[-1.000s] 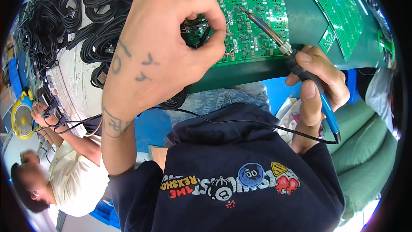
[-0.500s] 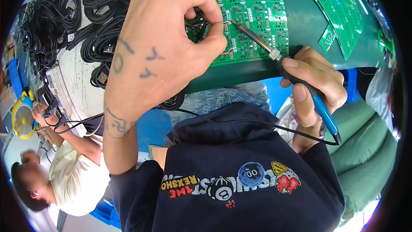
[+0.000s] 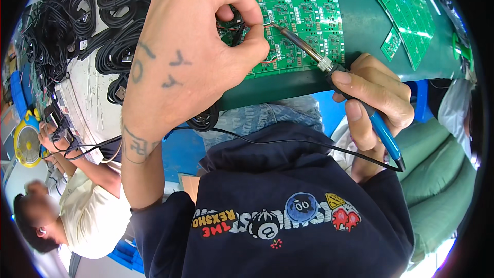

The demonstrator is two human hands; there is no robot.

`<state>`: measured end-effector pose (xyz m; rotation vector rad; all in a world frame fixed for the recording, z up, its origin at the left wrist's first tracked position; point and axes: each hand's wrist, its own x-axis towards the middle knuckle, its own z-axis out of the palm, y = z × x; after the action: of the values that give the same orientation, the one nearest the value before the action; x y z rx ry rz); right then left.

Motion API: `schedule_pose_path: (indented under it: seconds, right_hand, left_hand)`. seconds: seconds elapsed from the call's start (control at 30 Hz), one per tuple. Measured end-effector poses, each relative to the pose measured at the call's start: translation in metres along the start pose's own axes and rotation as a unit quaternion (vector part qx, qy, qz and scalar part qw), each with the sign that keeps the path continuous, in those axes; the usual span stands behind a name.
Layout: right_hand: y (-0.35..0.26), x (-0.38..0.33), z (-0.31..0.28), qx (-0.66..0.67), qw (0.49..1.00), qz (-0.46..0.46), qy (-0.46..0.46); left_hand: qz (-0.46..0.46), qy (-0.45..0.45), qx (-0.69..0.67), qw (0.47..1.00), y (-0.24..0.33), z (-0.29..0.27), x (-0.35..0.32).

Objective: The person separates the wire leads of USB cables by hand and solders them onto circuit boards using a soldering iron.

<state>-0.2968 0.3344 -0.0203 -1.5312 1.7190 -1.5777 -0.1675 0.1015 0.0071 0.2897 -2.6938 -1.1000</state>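
Observation:
My left hand is raised close to the camera, its fingertips pinched on a small dark part with thin wires over a green circuit board panel. My right hand grips a soldering iron with a blue and black handle. Its metal tip reaches left to the wire end right by my left thumb and fingers. The iron's black cord runs across my dark printed shirt. My left hand hides much of the small part.
The panel lies on a green mat, with two more green boards at the right. Bundles of black cables cover the white table at left. Another person in a light shirt works at lower left.
The soldering iron's tip has moved left and up to the wire at my left fingertips. My left hand has stayed pinched over the board.

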Motion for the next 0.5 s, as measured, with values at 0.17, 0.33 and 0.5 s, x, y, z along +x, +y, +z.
schedule_pose_path:
  seconds: [0.17, 0.33, 0.5]
  right_hand:
    - [0.0037, -0.0017, 0.0034, -0.014, 0.999, -0.03, 0.006]
    - [0.0046, -0.0033, 0.0063, -0.016, 0.999, -0.036, 0.024]
    - [0.0019, -0.003, 0.004, -0.014, 0.999, -0.016, 0.025]
  left_hand:
    - [0.003, 0.001, 0.006, 1.0, 0.0001, -0.0007, -0.0006]
    - [0.007, 0.003, 0.015, 1.0, 0.0019, -0.0015, -0.0014]
    - [0.006, 0.003, 0.03, 1.0, 0.0038, -0.0006, -0.002]
